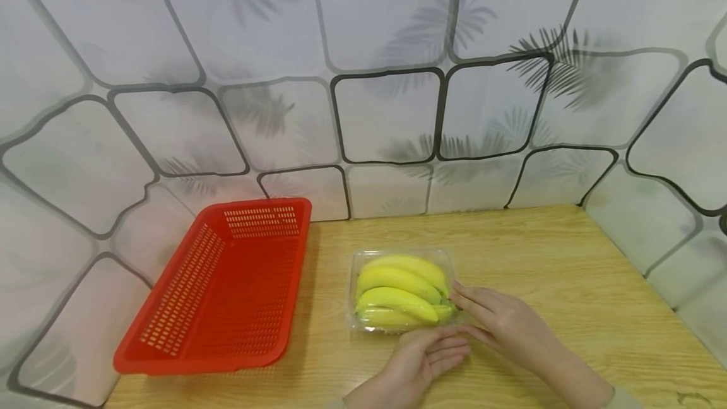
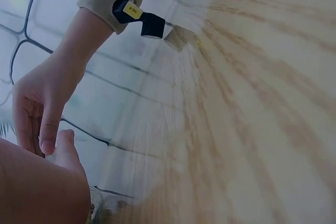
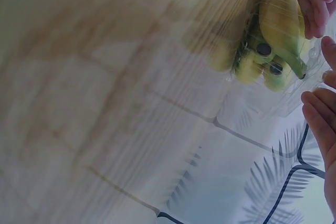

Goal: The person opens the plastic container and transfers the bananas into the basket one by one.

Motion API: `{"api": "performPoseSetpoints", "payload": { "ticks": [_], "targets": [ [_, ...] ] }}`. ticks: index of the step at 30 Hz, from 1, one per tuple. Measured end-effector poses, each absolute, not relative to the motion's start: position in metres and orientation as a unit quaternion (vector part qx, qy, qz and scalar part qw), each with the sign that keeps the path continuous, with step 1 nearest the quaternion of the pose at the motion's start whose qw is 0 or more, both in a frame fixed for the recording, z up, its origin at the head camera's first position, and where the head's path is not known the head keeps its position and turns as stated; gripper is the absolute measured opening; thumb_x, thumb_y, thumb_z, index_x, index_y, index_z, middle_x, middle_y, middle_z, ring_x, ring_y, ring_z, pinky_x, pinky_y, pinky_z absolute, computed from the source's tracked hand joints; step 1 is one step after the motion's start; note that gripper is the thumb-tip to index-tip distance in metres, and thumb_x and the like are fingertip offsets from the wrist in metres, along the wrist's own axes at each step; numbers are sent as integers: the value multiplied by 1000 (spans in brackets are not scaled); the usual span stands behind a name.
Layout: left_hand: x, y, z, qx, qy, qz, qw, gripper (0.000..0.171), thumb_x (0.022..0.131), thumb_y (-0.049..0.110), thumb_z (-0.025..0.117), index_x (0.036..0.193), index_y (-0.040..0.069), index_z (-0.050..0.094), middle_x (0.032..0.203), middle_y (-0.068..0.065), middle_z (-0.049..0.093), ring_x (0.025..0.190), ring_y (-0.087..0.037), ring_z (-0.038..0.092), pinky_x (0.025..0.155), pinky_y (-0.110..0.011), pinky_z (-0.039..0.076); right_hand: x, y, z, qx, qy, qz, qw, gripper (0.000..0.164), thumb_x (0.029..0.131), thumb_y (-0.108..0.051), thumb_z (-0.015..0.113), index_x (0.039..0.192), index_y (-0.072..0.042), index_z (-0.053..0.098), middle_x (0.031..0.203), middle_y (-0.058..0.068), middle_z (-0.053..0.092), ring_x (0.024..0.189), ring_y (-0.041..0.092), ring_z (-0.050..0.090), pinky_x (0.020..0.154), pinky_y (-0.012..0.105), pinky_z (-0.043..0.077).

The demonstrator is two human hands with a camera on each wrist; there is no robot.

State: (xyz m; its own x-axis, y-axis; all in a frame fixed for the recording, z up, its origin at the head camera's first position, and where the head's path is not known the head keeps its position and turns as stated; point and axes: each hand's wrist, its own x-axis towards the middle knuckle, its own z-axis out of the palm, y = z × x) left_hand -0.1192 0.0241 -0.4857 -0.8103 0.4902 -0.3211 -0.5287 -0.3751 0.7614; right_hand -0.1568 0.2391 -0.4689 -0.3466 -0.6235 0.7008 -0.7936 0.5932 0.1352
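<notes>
Bananas (image 1: 396, 287) lie in a clear box (image 1: 351, 295) just beyond the hands. The right hand (image 1: 511, 327) has its fingertips at the box's right side and its thumb near the front corner; whether they pinch the edge cannot be told. The left hand (image 1: 420, 358), fingers loose and unclenched, sits before the box, thumb along its front. Left of both hands, well apart, a red basket (image 1: 233, 289) rests on the wooden table (image 1: 539, 245).
</notes>
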Motion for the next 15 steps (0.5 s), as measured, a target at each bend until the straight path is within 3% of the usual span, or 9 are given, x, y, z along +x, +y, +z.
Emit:
{"api": "performPoseSetpoints", "payload": {
  "ticks": [6, 15],
  "targets": [
    [-121, 26, -488, -23, 461, 828, 319, 41, 111, 15, 52, 140, -13, 58, 135, -23, 70, 132, -35, 66, 110, -37, 57, -158, 242, -468, 437, -815, 115, 363, 61, 114, -48, 36, 122, -4, 77, 124, 14, 77, 97, 23, 77, 80, 35, 63],
    [-123, 27, -487, -29, 444, 831, 333, 38, 111, 14, 53, 140, -10, 59, 133, -19, 71, 121, -21, 73, 104, -27, 59, -161, 244, -464, 460, -808, 122, 347, 56, 114, -47, 39, 124, -7, 77, 124, 14, 77, 98, 22, 77, 81, 33, 64]
  ]
}}
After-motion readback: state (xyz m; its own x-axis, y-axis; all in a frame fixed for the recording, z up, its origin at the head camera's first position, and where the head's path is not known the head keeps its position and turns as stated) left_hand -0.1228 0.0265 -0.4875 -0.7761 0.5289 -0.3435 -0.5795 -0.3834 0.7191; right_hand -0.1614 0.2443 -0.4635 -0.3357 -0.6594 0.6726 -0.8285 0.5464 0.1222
